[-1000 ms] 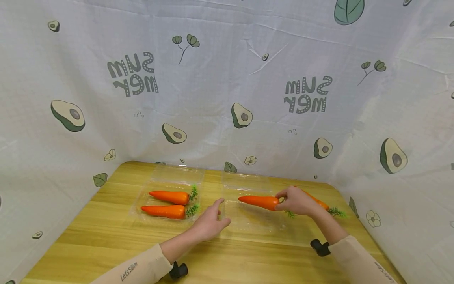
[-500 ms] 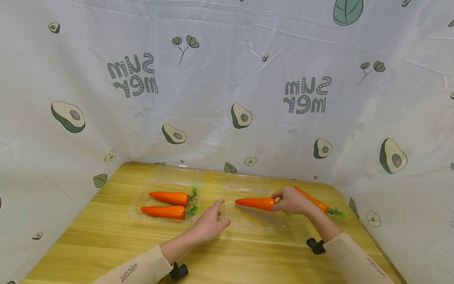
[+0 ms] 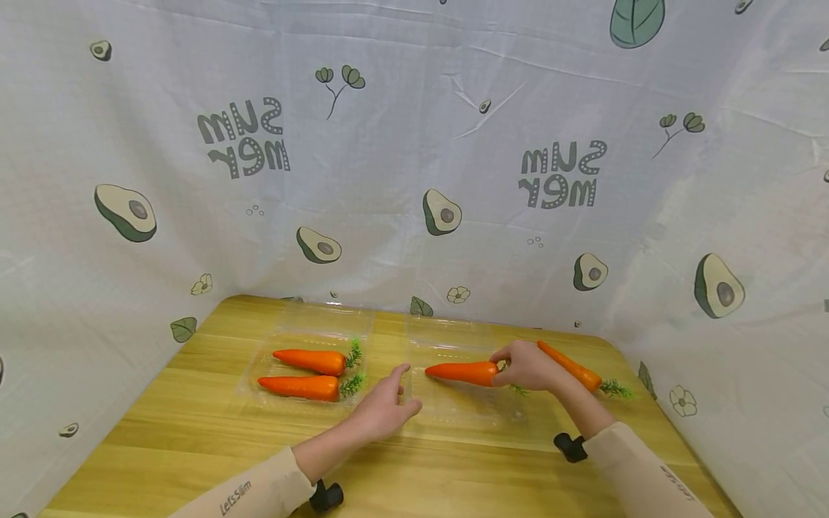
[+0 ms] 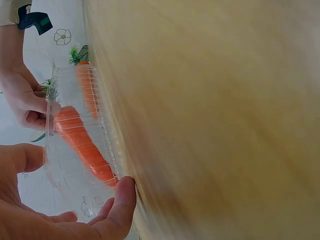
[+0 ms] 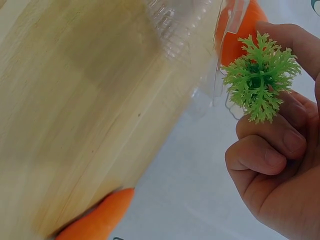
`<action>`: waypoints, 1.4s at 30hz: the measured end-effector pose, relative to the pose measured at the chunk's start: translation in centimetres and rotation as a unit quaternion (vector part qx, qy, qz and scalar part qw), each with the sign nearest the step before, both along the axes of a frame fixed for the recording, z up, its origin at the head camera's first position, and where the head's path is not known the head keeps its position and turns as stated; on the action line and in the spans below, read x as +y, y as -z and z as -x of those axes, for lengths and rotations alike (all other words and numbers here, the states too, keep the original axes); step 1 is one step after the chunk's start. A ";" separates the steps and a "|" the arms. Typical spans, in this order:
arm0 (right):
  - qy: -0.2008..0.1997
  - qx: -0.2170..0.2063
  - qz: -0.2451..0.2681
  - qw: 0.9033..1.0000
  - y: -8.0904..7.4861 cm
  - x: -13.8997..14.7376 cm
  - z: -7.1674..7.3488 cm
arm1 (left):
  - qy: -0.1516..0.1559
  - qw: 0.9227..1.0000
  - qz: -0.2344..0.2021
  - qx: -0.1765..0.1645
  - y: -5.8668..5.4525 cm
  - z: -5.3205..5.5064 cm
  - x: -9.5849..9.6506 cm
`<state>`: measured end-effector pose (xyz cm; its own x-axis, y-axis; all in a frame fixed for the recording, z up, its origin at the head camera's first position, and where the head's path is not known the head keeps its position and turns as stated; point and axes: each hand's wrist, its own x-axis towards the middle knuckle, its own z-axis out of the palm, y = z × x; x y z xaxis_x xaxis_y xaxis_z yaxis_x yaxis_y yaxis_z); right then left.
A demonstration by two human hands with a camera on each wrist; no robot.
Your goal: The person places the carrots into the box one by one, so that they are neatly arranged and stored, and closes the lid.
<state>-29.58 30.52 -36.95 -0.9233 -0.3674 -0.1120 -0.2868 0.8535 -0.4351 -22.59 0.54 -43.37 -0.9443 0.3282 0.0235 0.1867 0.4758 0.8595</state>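
My right hand (image 3: 529, 365) pinches an orange carrot (image 3: 463, 373) by its thick end, and its green leafy top (image 5: 262, 75) shows beside the fingers in the right wrist view. The carrot's tip points left, and it lies inside or just over a clear plastic container (image 3: 447, 410). At that container's left side is my left hand (image 3: 382, 409), with thumb and forefinger spread and nothing held between them. The left wrist view shows its fingertips (image 4: 125, 192) at the container's side; whether they touch it I cannot tell.
Left of my left hand, a second clear container (image 3: 259, 392) holds two carrots (image 3: 299, 387), tips to the left. Another carrot (image 3: 570, 365) lies on the wooden table (image 3: 414, 467) behind my right forearm. A printed curtain (image 3: 388, 273) hangs around the table's back and sides.
My right hand has moved slightly left with the carrot, bringing its tip further over the right-hand container and a little lower. The left hand stays in place.
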 end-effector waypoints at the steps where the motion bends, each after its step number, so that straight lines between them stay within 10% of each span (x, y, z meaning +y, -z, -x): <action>1: 0.000 -0.001 0.000 1.000 0.0 -0.1 0.0 | 0.000 1.000 0.000 0.000 0.0 0.0 0.0; 42: 0.016 0.017 -0.094 0.995 0.9 -2.0 1.2 | -0.002 1.000 0.001 -0.004 -0.2 -0.3 0.0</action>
